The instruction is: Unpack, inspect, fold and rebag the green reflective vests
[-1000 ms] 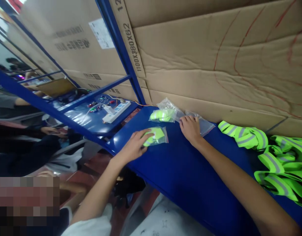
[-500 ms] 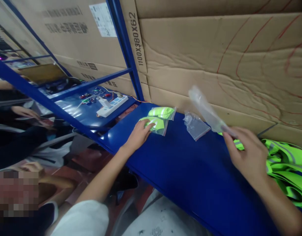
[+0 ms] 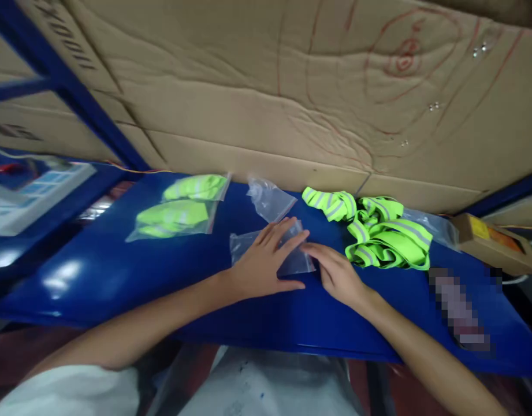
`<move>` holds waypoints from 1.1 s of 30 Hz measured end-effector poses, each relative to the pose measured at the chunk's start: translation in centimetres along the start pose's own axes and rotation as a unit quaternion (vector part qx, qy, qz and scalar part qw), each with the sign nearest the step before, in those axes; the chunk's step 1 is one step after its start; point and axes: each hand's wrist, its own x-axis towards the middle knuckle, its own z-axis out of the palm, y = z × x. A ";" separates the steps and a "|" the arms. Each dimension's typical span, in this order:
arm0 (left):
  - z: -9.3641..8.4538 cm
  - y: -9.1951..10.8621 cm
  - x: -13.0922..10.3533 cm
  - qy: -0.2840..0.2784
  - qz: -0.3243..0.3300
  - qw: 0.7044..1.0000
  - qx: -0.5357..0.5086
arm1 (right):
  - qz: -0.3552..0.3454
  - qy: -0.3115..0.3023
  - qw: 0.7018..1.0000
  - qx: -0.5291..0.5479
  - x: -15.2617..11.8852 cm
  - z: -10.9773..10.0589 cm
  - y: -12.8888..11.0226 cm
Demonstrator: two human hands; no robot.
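Note:
A clear plastic bag [image 3: 295,264] lies flat on the blue table. Across it rests my left hand [image 3: 266,260], fingers spread. At the bag's right edge is my right hand [image 3: 337,274], its fingers pressed together on that edge. Two clear bags holding folded neon-yellow reflective straps [image 3: 173,218] lie to the left. Behind my hands sits another crumpled clear bag [image 3: 270,198]. Loose neon-yellow straps with grey stripes [image 3: 391,242] are heaped to the right of my right hand.
The blue table [image 3: 283,323] runs across the view, backed by a cardboard wall [image 3: 231,115] with red circles. A white power strip [image 3: 40,193] is at the far left. A small cardboard box [image 3: 495,242] stands at the right, near a pixelated object.
The view has turned right. My left hand has left the filled bags and now lies on the clear bag, which my right hand has brought down from the air onto the table.

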 end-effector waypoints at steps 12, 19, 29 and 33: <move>1.6 -1.5 -1.0 -0.017 -0.003 0.998 -0.055 | 0.093 -0.017 0.993 0.072 -0.4 -0.2 0.0; 1.3 -1.2 -1.4 -0.003 0.053 0.995 -0.090 | -0.087 -0.059 0.985 -0.137 -0.5 0.6 -0.2; 1.4 -0.9 -1.5 -0.021 0.009 0.999 -0.045 | -0.113 -0.190 0.956 -0.192 -0.2 0.5 -0.5; 2.1 -1.5 -1.6 0.021 -0.037 0.999 -0.026 | -0.062 -0.242 0.960 -0.125 -0.1 0.0 0.3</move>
